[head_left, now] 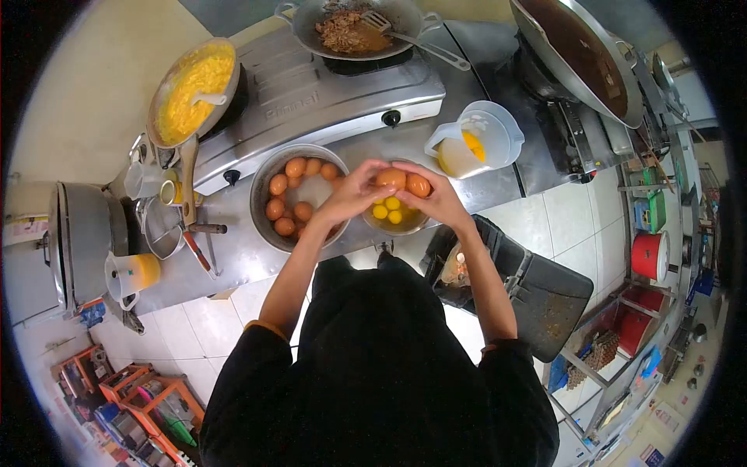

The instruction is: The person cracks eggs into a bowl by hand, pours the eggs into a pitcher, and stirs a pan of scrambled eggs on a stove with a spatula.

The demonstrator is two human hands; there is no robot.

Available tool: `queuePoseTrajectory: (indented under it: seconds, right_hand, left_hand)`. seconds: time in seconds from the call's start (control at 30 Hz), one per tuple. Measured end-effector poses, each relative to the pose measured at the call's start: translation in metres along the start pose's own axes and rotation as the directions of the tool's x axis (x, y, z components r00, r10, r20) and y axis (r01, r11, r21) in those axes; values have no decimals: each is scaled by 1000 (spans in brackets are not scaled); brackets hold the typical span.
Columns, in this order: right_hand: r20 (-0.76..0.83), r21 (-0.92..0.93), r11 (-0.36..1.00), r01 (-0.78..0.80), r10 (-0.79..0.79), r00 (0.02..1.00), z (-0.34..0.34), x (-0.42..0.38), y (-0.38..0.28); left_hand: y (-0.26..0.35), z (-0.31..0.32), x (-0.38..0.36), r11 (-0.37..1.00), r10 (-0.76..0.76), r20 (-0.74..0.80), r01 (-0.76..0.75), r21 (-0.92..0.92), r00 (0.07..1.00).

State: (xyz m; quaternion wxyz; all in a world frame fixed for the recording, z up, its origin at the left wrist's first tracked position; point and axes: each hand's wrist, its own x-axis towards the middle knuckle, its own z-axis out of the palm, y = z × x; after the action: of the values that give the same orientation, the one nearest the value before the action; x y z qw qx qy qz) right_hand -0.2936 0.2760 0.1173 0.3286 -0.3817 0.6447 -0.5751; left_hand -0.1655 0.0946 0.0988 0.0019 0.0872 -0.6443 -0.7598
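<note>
My left hand [354, 194] is closed round a brown egg [391, 178]. Right beside it, my right hand [445, 204] grips another brown egg [419, 185], and the two eggs are side by side with their shells close together. Both are held over a metal bowl [418, 228] in which several raw yolks [387, 208] lie. To the left, close to my left forearm, stands a wide metal pot [259, 212] with several whole brown eggs [285, 226] in it.
A clear measuring jug [502, 132] with yellow liquid stands right of the bowl. Behind is a gas stove [311, 101] carrying a pan of scrambled egg [194, 89] and a wok [299, 31] with a slotted turner [424, 45]. An open black bin [548, 300] stands below on the right.
</note>
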Motion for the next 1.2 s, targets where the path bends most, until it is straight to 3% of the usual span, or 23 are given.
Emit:
queuePoseTrajectory:
  seconds: [0.03, 0.2, 0.3, 0.43, 0.5, 0.6, 0.63, 0.7, 0.73, 0.8, 0.83, 0.87, 0.93, 0.97, 1.0, 1.03, 1.07, 1.1, 1.13, 1.2]
  right_hand:
    - [40, 49, 997, -66, 64, 997, -2, 1, 0]
    - [-81, -154, 979, 130, -144, 986, -1, 3, 33]
    - [-149, -255, 954, 158, -200, 968, 5, 1, 52]
    - [-157, -338, 912, 233, -299, 941, 0, -2, 62]
    - [-143, -384, 906, 178, -249, 958, -6, -8, 60]
    - [-227, -473, 867, 158, -293, 929, -5, -12, 54]
    - [-267, -506, 847, 159, -330, 906, -3, -12, 49]
    - [-339, -426, 901, 81, -242, 909, 4, -19, 29]
    - [-371, -381, 924, 42, -194, 908, 10, -26, 22]
    - [-601, -237, 971, 29, -170, 781, 23, -51, 23]
    - [-696, -164, 986, 39, -143, 703, 30, -64, 24]
    - [-776, -208, 976, -62, -126, 617, 33, -82, 24]
    - [-892, -184, 961, -208, -74, 446, 30, -128, 33]
    - [-931, -126, 963, -240, -32, 363, 25, -150, 47]
    - [-937, -97, 952, -291, 11, 349, 20, -174, 64]
    - [-933, -179, 874, -453, -5, 360, 20, -195, 69]
    - [-949, -87, 847, -524, 90, 303, 18, -230, 102]
    - [-973, -21, 804, -595, 119, 195, 15, -275, 160]
    - [-958, 147, 834, -532, 253, 133, 14, -293, 170]
    - [-854, 469, 801, -372, 518, 40, 13, -318, 175]
  left_hand:
    - [-3, -1, 3, 998, 12, -4, -12, 55, 1000]
    - [2, 1, 12, 894, 139, -22, -116, 432, 990]
    - [-4, 8, 19, 797, 90, -84, -21, 604, 992]
    - [-25, 6, 22, 697, 282, -60, -162, 698, 958]
    - [-29, -1, 22, 618, 421, 3, -290, 731, 907]
    - [-20, 1, 23, 613, 398, -56, -220, 758, 916]
    - [-8, 10, 22, 772, 348, -172, -178, 611, 921]
    - [14, 41, 19, 969, 177, -360, -98, 227, 916]
    - [18, 52, 17, 944, 212, -287, -120, 308, 934]
    - [26, 71, 11, 874, 259, -131, -174, 453, 957]
    - [30, 80, 8, 833, 349, -69, -275, 479, 935]
    - [35, 87, 4, 781, 433, -5, -372, 501, 901]
    - [40, 89, -14, 805, 415, 1, -368, 466, 910]
    - [43, 76, -30, 872, 314, -47, -269, 409, 948]
    - [47, 59, -43, 923, 208, -82, -167, 346, 975]
    - [34, 35, -50, 917, 130, -264, -14, 399, 956]
    - [11, 6, -57, 896, 63, -441, 144, 420, 895]
    - [-4, -25, -64, 670, 191, -445, 216, 711, 875]
    - [-18, -53, -71, 349, 315, -402, 288, 892, 860]
    - [-43, -85, -88, 15, 181, -299, 301, 953, 937]
